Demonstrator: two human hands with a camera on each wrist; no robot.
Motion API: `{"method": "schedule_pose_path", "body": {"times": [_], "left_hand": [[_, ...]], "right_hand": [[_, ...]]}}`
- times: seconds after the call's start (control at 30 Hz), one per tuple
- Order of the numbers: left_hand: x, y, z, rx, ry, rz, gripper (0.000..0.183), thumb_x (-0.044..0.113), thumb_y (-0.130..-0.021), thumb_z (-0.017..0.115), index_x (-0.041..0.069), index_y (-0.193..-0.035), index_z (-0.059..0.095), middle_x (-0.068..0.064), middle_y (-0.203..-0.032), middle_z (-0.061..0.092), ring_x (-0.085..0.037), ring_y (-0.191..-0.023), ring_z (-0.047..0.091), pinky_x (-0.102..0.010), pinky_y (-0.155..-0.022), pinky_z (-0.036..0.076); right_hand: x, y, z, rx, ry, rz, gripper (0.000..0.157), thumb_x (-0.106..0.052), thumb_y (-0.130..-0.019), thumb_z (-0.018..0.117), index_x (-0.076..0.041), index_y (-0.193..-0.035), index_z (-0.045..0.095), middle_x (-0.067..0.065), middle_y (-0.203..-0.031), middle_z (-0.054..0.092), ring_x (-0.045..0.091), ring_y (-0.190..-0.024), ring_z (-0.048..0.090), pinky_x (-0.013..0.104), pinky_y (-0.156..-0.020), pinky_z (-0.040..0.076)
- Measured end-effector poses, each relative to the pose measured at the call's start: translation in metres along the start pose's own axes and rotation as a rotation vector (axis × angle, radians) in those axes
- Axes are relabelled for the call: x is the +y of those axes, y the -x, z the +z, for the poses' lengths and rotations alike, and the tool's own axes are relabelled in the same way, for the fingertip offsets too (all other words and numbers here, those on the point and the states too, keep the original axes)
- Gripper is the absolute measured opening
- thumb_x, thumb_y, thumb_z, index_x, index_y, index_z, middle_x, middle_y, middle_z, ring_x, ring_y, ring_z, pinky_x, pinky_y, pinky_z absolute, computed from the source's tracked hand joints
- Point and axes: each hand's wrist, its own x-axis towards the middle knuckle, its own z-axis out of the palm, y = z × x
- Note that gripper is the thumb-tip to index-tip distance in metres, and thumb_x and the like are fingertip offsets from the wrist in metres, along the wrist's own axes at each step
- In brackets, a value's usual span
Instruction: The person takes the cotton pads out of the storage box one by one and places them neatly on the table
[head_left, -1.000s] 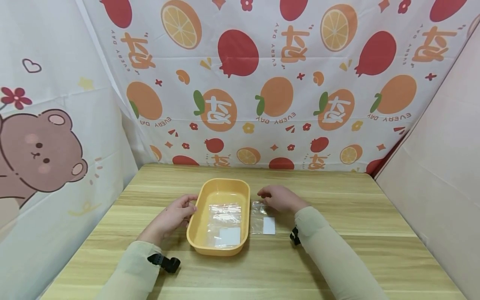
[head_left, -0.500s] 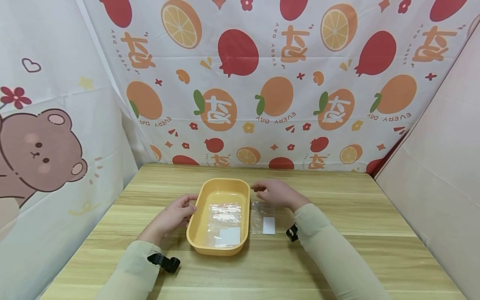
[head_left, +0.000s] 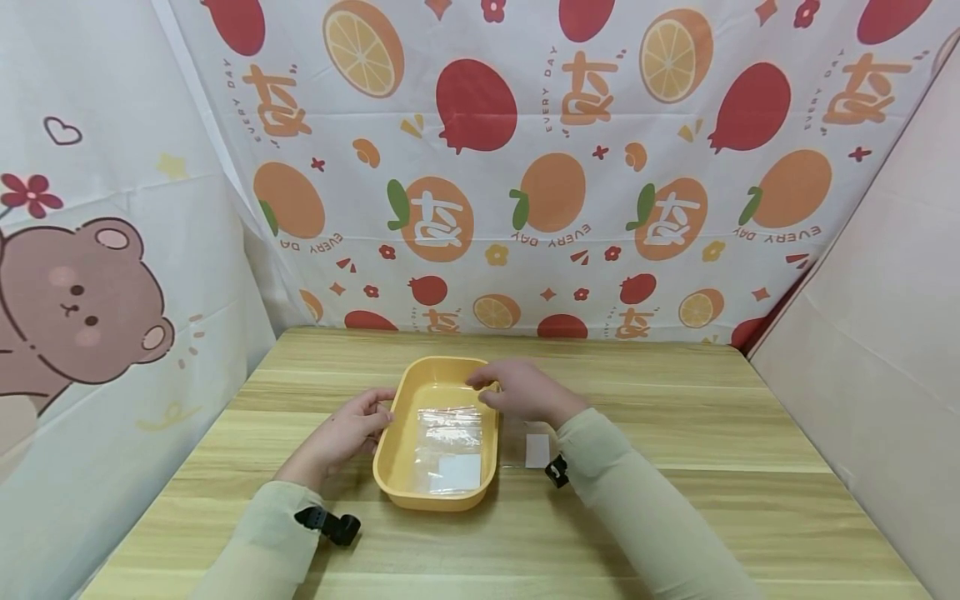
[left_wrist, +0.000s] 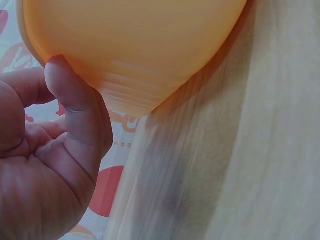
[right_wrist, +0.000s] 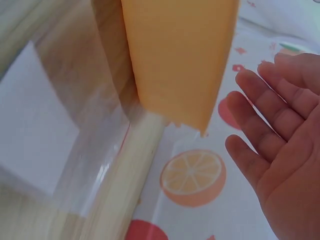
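Note:
A yellow oblong tray [head_left: 442, 502] lies on the table. My left hand [head_left: 348, 429] holds its left rim with thumb and index finger, and the left wrist view shows the thumb [left_wrist: 75, 95] against the tray's edge. Inside the tray are clear zip bags [head_left: 450, 437] with a white label [head_left: 457, 473]. My right hand [head_left: 525, 390] is over the tray's far right rim, fingertips above the inside, holding nothing; the right wrist view shows its fingers [right_wrist: 255, 115] spread and loosely bent. Under that hand, beside the tray, lies another clear bag [head_left: 513, 446] with a white label [head_left: 537, 451], partly hidden.
The wooden table [head_left: 675, 417] reaches back to a fruit-print cloth [head_left: 480, 208]. White cloth panels [head_left: 885, 350] stand at both sides, the left one with a printed bear [head_left: 82, 308]. Black wrist straps [head_left: 328, 526] sit on both sleeves.
My right hand has moved left, from above the loose bag to over the tray's right rim. The left hand and the tray stay where they were.

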Motion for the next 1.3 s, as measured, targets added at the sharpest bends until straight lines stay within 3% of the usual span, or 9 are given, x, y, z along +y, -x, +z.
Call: {"method": "schedule_pose_path", "body": {"times": [0.43,0.67,1.03,1.13,1.3], "left_hand": [[0.001,-0.001,0.001,0.005,-0.014,-0.008,0.052,0.010,-0.103,0.051,0.000,-0.151,0.036,-0.020,-0.104,0.054,-0.026,-0.079,0.062,-0.035,-0.061,0.056],[0.000,-0.001,0.002,0.009,-0.018,-0.002,0.052,0.009,-0.103,0.051,-0.001,-0.151,0.036,-0.021,-0.104,0.054,-0.026,-0.079,0.062,-0.035,-0.060,0.056],[0.001,-0.001,0.001,0.016,-0.015,-0.015,0.053,0.008,-0.102,0.050,-0.002,-0.151,0.035,-0.022,-0.104,0.053,-0.026,-0.080,0.060,-0.035,-0.061,0.054],[0.001,-0.001,0.001,0.016,-0.018,-0.016,0.053,0.008,-0.101,0.049,-0.001,-0.151,0.035,-0.021,-0.103,0.053,-0.026,-0.080,0.059,-0.034,-0.061,0.054],[0.001,-0.002,0.001,0.019,-0.021,-0.015,0.053,0.008,-0.101,0.049,-0.001,-0.152,0.034,-0.021,-0.104,0.053,-0.026,-0.080,0.059,-0.035,-0.061,0.054]], "right_hand": [[-0.009,-0.025,0.031,-0.079,0.077,-0.009,0.026,-0.017,-0.098,0.062,-0.017,-0.120,0.075,-0.011,-0.111,0.070,0.004,-0.100,0.061,0.027,-0.093,0.049],[-0.010,-0.033,0.047,-0.115,0.135,0.001,0.023,-0.022,-0.098,0.065,-0.022,-0.117,0.076,-0.017,-0.097,0.068,0.003,-0.087,0.057,0.025,-0.084,0.048],[-0.021,-0.038,0.058,-0.155,0.336,-0.021,0.036,-0.020,-0.085,0.075,-0.034,-0.118,0.074,-0.019,-0.080,0.059,0.003,-0.076,0.054,0.026,-0.070,0.044],[-0.022,-0.039,0.059,-0.179,0.376,-0.021,0.040,-0.016,-0.085,0.072,-0.037,-0.118,0.073,-0.018,-0.080,0.060,0.004,-0.076,0.055,0.027,-0.069,0.045],[-0.019,-0.040,0.060,-0.176,0.349,-0.021,0.041,-0.011,-0.089,0.063,-0.036,-0.119,0.073,-0.017,-0.084,0.062,0.005,-0.078,0.056,0.027,-0.071,0.045]]}}
